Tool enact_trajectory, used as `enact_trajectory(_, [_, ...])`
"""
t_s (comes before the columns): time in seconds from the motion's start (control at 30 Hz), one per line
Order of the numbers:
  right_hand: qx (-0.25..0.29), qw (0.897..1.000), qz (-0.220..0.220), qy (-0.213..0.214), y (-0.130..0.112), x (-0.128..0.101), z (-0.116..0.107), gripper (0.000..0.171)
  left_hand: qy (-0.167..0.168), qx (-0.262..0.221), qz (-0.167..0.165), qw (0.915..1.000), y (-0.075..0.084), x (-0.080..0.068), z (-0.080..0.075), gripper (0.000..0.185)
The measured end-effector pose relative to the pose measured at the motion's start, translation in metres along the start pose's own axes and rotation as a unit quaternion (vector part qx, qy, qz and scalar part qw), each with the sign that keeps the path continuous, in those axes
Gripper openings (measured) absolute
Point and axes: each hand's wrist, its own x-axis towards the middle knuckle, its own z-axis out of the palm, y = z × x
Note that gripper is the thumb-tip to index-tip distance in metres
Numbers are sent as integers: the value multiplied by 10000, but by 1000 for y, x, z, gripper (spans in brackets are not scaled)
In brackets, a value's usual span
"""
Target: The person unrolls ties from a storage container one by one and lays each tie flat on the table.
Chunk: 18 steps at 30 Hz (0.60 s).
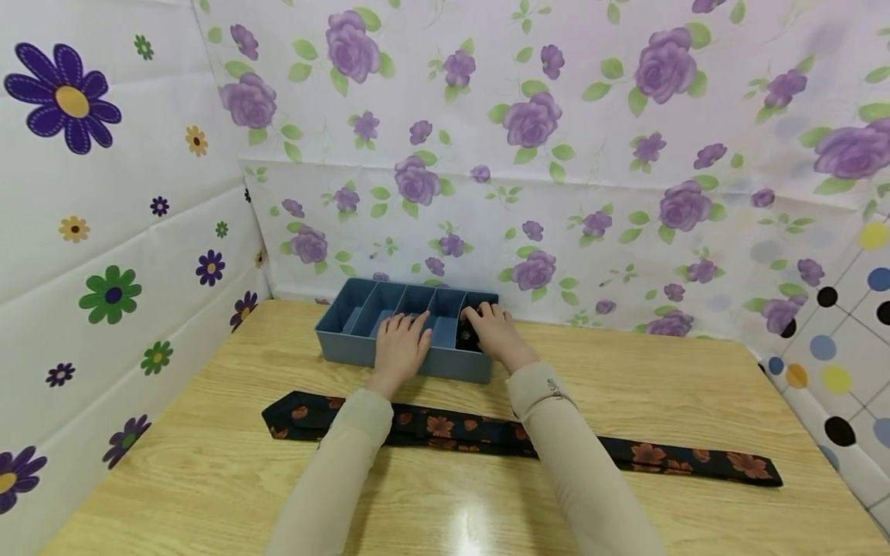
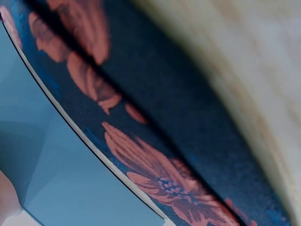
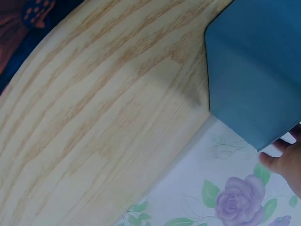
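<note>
A blue-grey box (image 1: 445, 363) with several compartments stands at the back of the table. My left hand (image 1: 402, 345) lies over its front rim by the middle compartments, fingers reaching inside. My right hand (image 1: 495, 332) is at the right-end compartment, fingertips bent down over a dark bundle with a small light pattern (image 1: 467, 335). I cannot tell whether they grip it. In the right wrist view, fingers (image 3: 282, 160) of that hand show at the box's edge. A dark necktie with orange-brown flowers (image 1: 445, 427) lies flat across the table, below both forearms.
The wooden table (image 1: 208, 479) meets a flowered cloth wall (image 1: 591, 255) just behind the box. Another patterned cloth (image 1: 132, 293) stands along the left side, and a dotted one (image 1: 841, 347) on the right.
</note>
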Motion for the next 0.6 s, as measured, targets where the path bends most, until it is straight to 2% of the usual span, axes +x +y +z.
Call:
enact_trajectory(0.2, [111,9997,-106,179,0,1,-1,43,37,58,42,10000,-1,2,-1,42])
enact_trajectory(0.47, [174,9998,4,-100,2,3,2,50,-12,139,51,9999,1,0,-1,42])
enact_trajectory(0.6, [75,9999,-52,-54,1,4,1,49,31,121,43,9999,0,0,0,42])
